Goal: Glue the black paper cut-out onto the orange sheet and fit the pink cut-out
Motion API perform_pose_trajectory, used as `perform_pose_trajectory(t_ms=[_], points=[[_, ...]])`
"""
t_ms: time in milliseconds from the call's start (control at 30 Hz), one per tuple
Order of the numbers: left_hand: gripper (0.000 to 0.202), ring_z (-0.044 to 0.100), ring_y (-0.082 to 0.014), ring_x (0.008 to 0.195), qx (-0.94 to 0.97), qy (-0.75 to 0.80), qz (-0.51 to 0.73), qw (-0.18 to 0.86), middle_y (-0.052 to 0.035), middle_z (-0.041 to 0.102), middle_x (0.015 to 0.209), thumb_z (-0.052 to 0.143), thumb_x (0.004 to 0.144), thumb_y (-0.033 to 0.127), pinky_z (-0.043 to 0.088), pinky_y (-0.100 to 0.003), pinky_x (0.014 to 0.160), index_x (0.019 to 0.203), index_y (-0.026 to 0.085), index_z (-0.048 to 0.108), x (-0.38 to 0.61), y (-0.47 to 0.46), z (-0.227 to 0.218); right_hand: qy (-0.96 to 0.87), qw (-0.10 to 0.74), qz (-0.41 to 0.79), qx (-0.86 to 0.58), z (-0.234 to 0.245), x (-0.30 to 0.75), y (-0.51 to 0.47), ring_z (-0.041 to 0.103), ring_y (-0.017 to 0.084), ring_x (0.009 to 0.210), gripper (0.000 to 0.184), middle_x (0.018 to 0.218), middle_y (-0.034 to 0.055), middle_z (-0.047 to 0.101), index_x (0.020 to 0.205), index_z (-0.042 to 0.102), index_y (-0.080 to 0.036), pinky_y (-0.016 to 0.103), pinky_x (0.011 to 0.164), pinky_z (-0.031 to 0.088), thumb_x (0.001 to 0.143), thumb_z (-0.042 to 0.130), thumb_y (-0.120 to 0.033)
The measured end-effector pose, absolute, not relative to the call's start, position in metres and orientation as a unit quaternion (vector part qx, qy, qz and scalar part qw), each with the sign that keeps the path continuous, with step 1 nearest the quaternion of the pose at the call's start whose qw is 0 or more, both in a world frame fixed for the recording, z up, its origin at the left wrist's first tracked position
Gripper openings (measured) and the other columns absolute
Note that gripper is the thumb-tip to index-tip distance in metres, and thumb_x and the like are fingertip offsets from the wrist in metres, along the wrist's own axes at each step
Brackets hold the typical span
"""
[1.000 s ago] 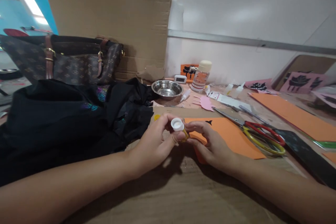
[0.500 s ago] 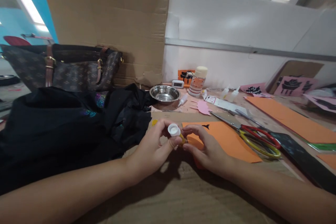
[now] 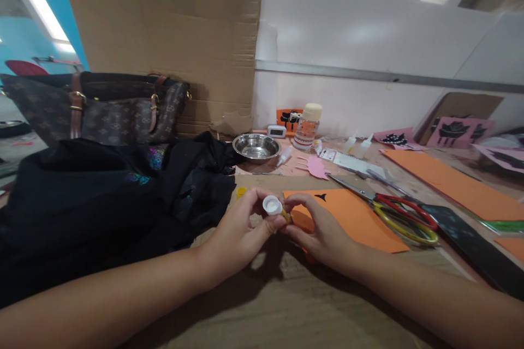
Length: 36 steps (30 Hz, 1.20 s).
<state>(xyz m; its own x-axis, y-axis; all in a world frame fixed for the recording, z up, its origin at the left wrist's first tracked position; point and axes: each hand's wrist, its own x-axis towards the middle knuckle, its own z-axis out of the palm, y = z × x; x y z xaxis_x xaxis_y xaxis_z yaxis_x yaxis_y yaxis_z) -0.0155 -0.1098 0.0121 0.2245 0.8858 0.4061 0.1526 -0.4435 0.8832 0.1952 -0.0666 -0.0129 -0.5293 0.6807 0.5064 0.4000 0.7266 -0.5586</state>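
Observation:
My left hand (image 3: 241,232) pinches a small white round glue bottle (image 3: 272,206) between thumb and fingers, its flat bottom turned up toward me. My right hand (image 3: 321,229) is closed on the yellow-tipped end of the same bottle, fingertips meeting the left hand's. Both hands hover just above the wooden table (image 3: 262,305). An orange paper sheet (image 3: 352,218) with a small black cut-out lies under and right of the right hand. A small yellow cap (image 3: 241,192) rests on the table beyond the left hand.
Red and yellow scissors (image 3: 401,215) lie right of the orange sheet. A black cloth (image 3: 102,196) and patterned handbag (image 3: 102,109) fill the left. A steel bowl (image 3: 256,146), a small bottle (image 3: 308,125), glue tubes, pink cut-outs and orange strips (image 3: 454,182) sit further back before cardboard (image 3: 164,38).
The view has tilted slightly, so everything sits a little higher and left in frame. The hands stay joined on the bottle, with the right fingers shifting a little at its tip.

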Motion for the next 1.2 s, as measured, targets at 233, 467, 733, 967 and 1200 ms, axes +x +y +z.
perform_pose_trajectory(t_ms=[233, 467, 733, 967, 1200], points=[[0.018, 0.065, -0.0189, 0.088, 0.705, 0.378, 0.489, 0.347, -0.0027, 0.067, 0.096, 0.065, 0.093, 0.035, 0.052, -0.031, 0.077, 0.102, 0.021, 0.058, -0.0151, -0.1123, 0.0117, -0.854, 0.365, 0.177, -0.325, -0.0153, 0.1947, -0.0654, 0.069, 0.023, 0.092, 0.038, 0.104, 0.0070, 0.070, 0.117, 0.052, -0.023, 0.040, 0.083, 0.059, 0.085, 0.074, -0.023], [0.017, 0.064, -0.0192, 0.090, 0.712, 0.379, 0.483, 0.341, -0.0026, 0.067, 0.098, 0.065, 0.092, 0.033, 0.051, -0.032, 0.079, 0.103, 0.021, 0.057, -0.0144, -0.1161, 0.0143, -0.862, 0.355, 0.169, -0.319, -0.0144, 0.1946, -0.0657, 0.070, 0.027, 0.097, 0.040, 0.110, 0.0109, 0.070, 0.120, 0.053, -0.021, 0.045, 0.085, 0.059, 0.085, 0.072, -0.022], [0.014, 0.063, -0.0188, 0.091, 0.722, 0.390, 0.475, 0.319, -0.0022, 0.066, 0.099, 0.060, 0.096, 0.031, 0.050, -0.034, 0.083, 0.107, 0.022, 0.057, -0.0170, -0.1154, 0.0161, -0.885, 0.334, 0.163, -0.279, -0.0107, 0.1988, -0.0699, 0.068, 0.026, 0.109, 0.031, 0.119, 0.0114, 0.070, 0.125, 0.052, -0.023, 0.046, 0.094, 0.057, 0.095, 0.057, -0.019], [0.017, 0.063, -0.0197, 0.092, 0.718, 0.384, 0.478, 0.329, -0.0029, 0.066, 0.100, 0.063, 0.095, 0.032, 0.050, -0.033, 0.081, 0.106, 0.021, 0.057, -0.0158, -0.1152, 0.0148, -0.870, 0.345, 0.181, -0.302, -0.0128, 0.1950, -0.0676, 0.068, 0.027, 0.104, 0.039, 0.115, 0.0097, 0.067, 0.122, 0.051, -0.025, 0.046, 0.090, 0.058, 0.088, 0.070, -0.025], [0.017, 0.064, -0.0207, 0.090, 0.709, 0.398, 0.485, 0.322, -0.0042, 0.066, 0.098, 0.063, 0.095, 0.036, 0.051, -0.033, 0.079, 0.103, 0.022, 0.057, -0.0173, -0.1130, 0.0148, -0.866, 0.356, 0.199, -0.288, -0.0064, 0.1961, -0.0705, 0.070, 0.025, 0.105, 0.026, 0.113, 0.0092, 0.070, 0.120, 0.053, -0.025, 0.044, 0.091, 0.059, 0.095, 0.058, -0.019]])
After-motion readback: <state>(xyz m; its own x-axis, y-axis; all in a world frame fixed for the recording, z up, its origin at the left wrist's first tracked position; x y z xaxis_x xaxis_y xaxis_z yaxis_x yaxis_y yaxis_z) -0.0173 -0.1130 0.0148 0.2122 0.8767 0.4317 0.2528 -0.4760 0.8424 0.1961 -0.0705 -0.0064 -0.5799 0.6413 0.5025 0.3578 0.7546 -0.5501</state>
